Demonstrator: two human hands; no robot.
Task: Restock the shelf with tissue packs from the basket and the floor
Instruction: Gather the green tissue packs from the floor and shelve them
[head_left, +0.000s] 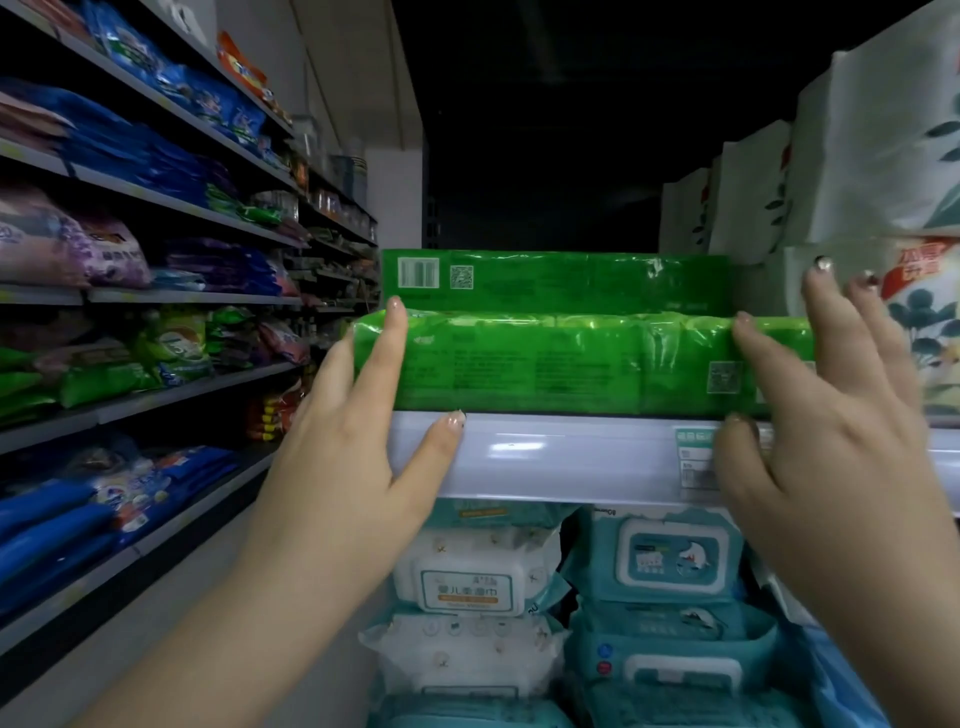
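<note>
My left hand and right hand, fingers spread and straight, press the front face of the green tissue pack; it lies at the shelf front edge, long axis along that edge; inward push seems next.

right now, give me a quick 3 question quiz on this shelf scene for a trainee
1. True or false: the front green tissue pack lies on the shelf in front of a second green pack.
2. What sits on the level below that shelf? A) white and teal wipe packs B) blue detergent bags C) glass jars
3. Fill in: the left hand and the right hand both touch the front pack with straight ____.

Key
1. True.
2. A: the wipe packs fill the level below.
3. Fingers.
</note>
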